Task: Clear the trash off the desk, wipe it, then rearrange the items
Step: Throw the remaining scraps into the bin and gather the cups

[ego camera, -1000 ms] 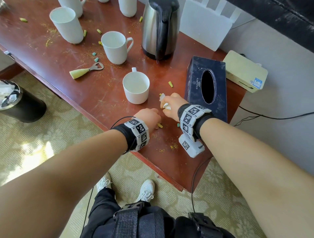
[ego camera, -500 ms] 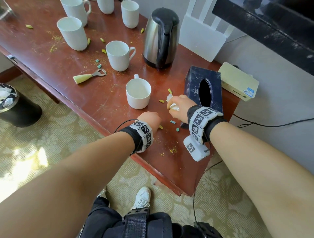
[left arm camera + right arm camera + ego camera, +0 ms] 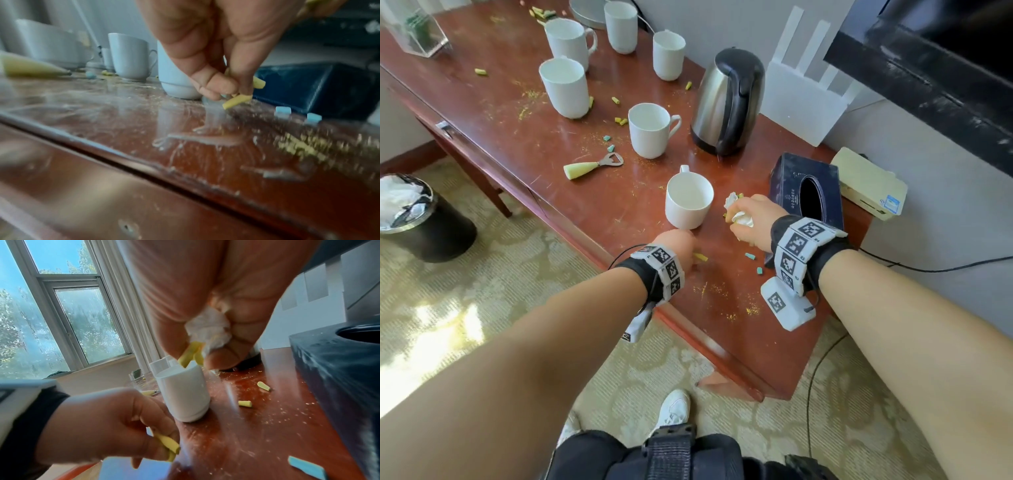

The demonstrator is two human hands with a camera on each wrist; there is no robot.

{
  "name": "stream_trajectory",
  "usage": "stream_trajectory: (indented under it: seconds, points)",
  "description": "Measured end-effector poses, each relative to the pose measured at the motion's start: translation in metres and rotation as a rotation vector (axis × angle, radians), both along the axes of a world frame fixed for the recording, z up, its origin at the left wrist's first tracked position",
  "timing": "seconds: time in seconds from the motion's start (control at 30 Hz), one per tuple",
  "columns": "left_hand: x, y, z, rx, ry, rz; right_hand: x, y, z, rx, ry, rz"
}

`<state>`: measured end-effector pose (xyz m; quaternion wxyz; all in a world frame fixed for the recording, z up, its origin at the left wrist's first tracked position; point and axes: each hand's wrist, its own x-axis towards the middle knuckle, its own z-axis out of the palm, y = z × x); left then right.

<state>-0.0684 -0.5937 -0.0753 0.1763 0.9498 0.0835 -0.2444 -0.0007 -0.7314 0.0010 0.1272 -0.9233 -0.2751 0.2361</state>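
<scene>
Small yellow and blue scraps litter the red-brown desk. My left hand is low over the desk's front part and pinches yellow scraps between thumb and fingers; the same scraps show in the right wrist view. My right hand, just right of a white mug, grips a crumpled white tissue together with yellow scraps. Two blue scraps lie between my hands near the tissue box.
A dark blue tissue box stands at the right, with a steel kettle behind it. Several white mugs and a bottle opener stand further along the desk. On the floor at the left sits a black bin.
The head view has swung back, showing more of the desk. My right hand has lifted slightly with the tissue and more yellow scraps. My left hand stays by the mug, pinching scraps.
</scene>
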Motion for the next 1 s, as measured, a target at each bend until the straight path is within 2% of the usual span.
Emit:
stream_trajectory:
  seconds: [0.1,0.27,0.57,0.73,0.87,1.0]
  points:
    - [-0.013,0.025,0.015,-0.107,-0.053,0.046,-0.014,0.018,0.007,-0.042,0.005,0.013]
    - [-0.081,0.108,0.043,-0.259,-0.149,0.287,-0.053,0.09,0.021,-0.036,-0.004,0.152]
    - [-0.245,0.314,0.075,-0.162,-0.262,0.679,-0.153,0.295,0.034,0.005,-0.031,0.425]
    - [-0.326,0.403,0.08,-0.102,-0.294,0.852,-0.2,0.41,0.028,0.027,0.013,0.574]
    - [-0.365,0.463,0.075,-0.126,-0.309,1.003,-0.219,0.494,0.017,0.028,0.023,0.67]
    - [-0.374,0.531,0.06,-0.161,-0.318,1.093,-0.216,0.585,-0.007,0.045,0.069,0.711]
